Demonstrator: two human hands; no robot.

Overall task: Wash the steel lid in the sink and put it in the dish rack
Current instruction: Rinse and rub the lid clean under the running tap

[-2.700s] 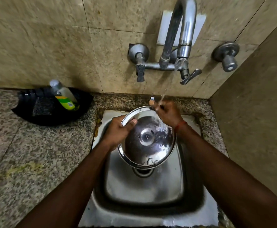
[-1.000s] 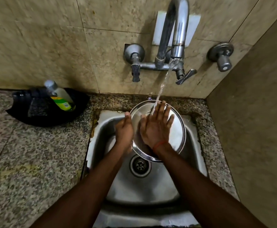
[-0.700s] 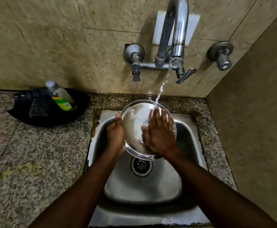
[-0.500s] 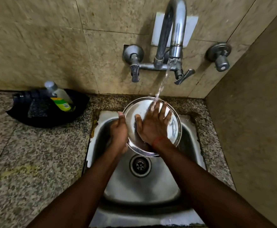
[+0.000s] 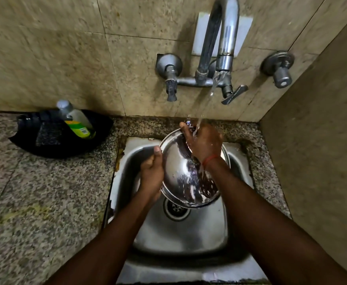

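Over the steel sink (image 5: 189,239), the left hand (image 5: 151,173) clamps the steel lid's (image 5: 180,171) rim; the right hand (image 5: 204,144) lies spread, open-fingered, against it under running water (image 5: 206,103).

I can't make out a single word or number anywhere in front of me. The only printed thing is the green and yellow label on the bottle (image 5: 76,122) lying in the black tray (image 5: 45,149) on my table, with a small white barcode patch, and its print is too small and blurred to read.
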